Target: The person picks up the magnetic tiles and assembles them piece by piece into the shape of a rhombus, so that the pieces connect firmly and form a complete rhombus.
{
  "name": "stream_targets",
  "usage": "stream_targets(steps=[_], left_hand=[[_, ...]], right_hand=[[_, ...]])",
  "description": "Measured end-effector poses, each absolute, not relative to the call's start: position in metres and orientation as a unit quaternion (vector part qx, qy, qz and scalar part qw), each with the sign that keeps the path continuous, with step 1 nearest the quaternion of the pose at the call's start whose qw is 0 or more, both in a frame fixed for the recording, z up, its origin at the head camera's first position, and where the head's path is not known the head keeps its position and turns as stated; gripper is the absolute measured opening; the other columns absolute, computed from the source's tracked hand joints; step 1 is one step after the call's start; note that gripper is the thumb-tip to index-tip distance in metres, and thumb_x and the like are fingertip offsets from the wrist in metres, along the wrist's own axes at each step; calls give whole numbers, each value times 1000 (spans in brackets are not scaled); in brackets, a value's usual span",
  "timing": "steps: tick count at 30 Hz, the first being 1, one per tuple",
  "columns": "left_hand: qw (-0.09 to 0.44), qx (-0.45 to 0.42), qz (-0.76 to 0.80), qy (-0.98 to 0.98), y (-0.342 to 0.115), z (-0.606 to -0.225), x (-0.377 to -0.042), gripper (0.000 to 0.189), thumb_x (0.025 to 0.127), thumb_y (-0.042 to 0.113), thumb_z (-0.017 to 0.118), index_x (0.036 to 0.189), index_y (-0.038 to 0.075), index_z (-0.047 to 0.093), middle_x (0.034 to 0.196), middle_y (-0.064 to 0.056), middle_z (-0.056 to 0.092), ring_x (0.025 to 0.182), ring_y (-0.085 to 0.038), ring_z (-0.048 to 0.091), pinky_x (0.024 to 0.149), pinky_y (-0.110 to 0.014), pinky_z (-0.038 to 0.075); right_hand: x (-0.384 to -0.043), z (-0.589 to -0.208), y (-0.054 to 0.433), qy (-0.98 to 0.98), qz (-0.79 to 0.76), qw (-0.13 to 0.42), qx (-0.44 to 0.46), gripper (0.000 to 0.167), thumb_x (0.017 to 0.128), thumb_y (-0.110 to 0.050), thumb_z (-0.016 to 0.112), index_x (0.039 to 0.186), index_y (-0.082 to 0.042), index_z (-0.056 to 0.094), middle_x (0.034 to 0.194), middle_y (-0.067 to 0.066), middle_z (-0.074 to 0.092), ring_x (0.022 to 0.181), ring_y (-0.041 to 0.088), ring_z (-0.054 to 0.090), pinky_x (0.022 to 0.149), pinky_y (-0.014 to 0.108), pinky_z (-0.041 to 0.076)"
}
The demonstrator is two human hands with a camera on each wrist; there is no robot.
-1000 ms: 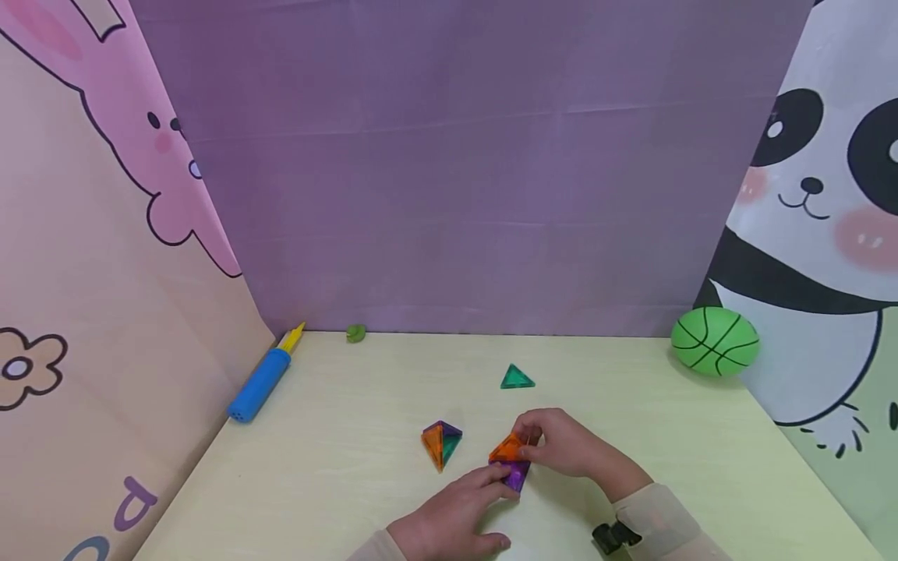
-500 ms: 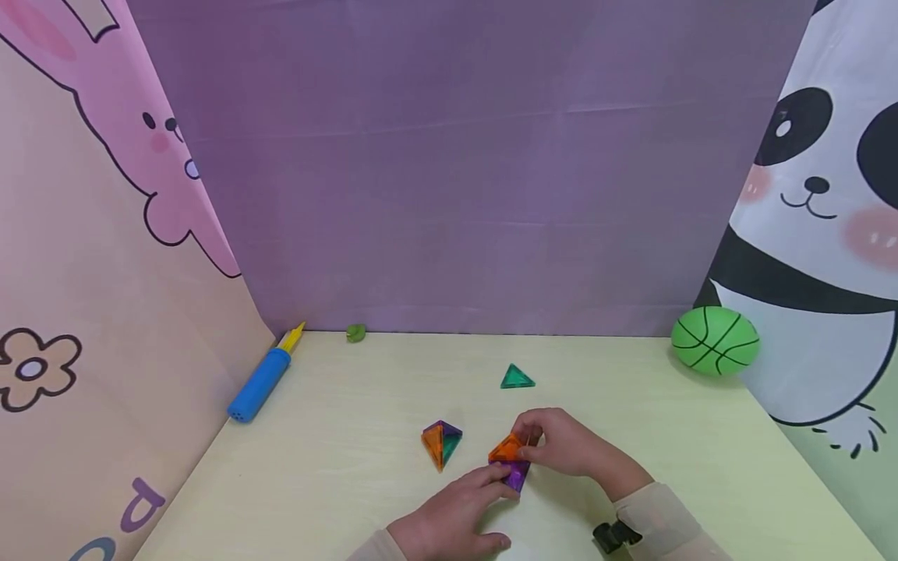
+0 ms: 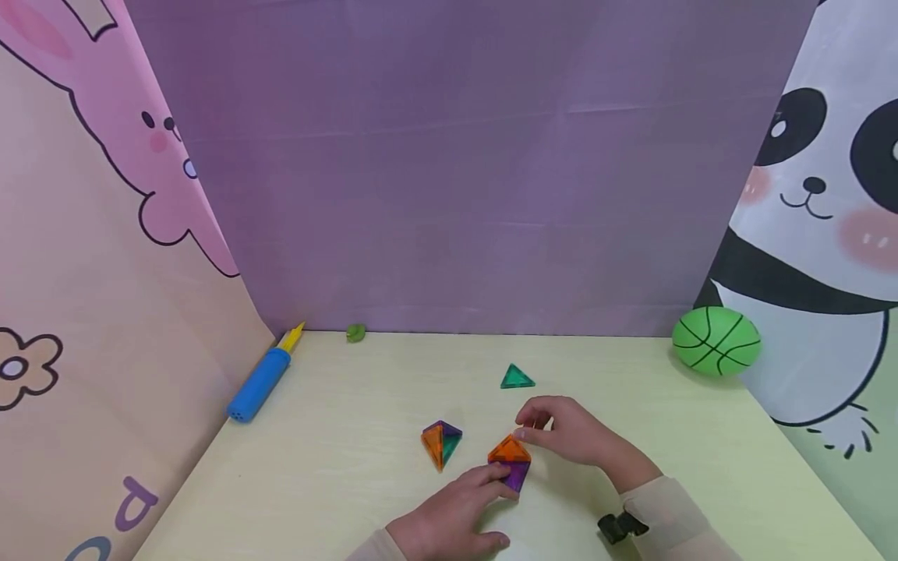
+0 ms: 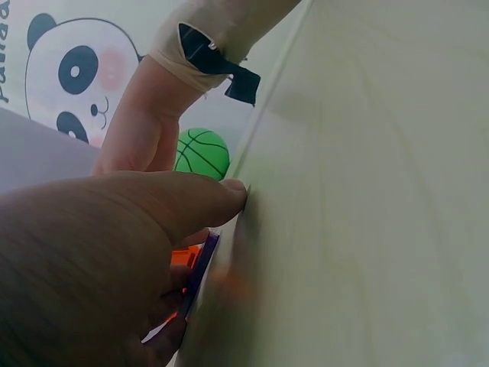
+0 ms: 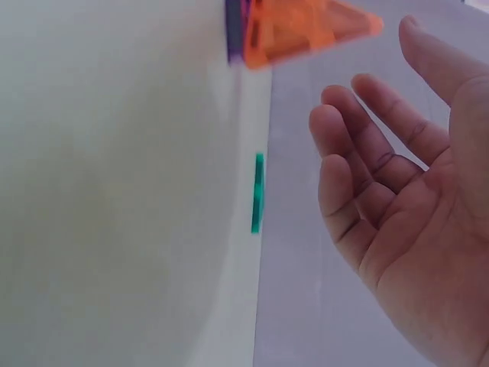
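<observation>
An orange triangular magnetic tile (image 3: 510, 449) stands tilted up along the edge of a purple magnetic tile (image 3: 517, 474) in the head view. My left hand (image 3: 454, 510) rests its fingers on the purple tile, its thumb apart on the table. Just above the orange tile, my right hand (image 3: 571, 430) holds nothing; in the right wrist view its fingers are loosely bent, with a gap to the orange tile (image 5: 313, 29). To the left sits a small pointed shape of orange, green and purple tiles (image 3: 442, 445). A green triangular tile (image 3: 517, 377) lies flat farther back.
At the table's back left lie a blue pump with a yellow nozzle (image 3: 261, 383) and a small green object (image 3: 355, 333). A green ball with basketball lines (image 3: 715, 340) sits at the back right. A purple backdrop (image 3: 463, 171) rises behind the table (image 3: 337, 436).
My right hand has let go of the orange tile and moved slightly up and right, its fingers spreading. The left hand and the tiles stay nearly where they were.
</observation>
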State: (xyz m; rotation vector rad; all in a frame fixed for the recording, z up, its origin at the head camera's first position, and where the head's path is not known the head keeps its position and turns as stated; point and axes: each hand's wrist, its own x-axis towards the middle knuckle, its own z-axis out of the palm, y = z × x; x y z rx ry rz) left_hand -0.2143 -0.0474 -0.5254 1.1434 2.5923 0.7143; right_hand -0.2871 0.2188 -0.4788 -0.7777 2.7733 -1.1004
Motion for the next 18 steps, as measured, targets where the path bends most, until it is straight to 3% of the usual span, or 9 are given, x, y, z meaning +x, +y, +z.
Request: stream_targets(steps=[12,18], left_hand=[[137,362,256,886,-47,-526,-216,46,96,48,75,138,40,60,163,11,37,149,-15,37,114,-41,46],[126,370,253,885,-48,-526,-216,44,97,46,75,137,39,60,164,10,36,150,-15,37,114,-41,45]], right_hand=[[-317,-470,233,912,-354,-11,-205,10,99,-28,76,103,-21,72,94,-5,67,88,19,60,68,33,54],[-334,-475,232,918,-353,-15,-183,14,96,-19,79,107,-16,72,108,4,68,95,22,64,74,32,57]])
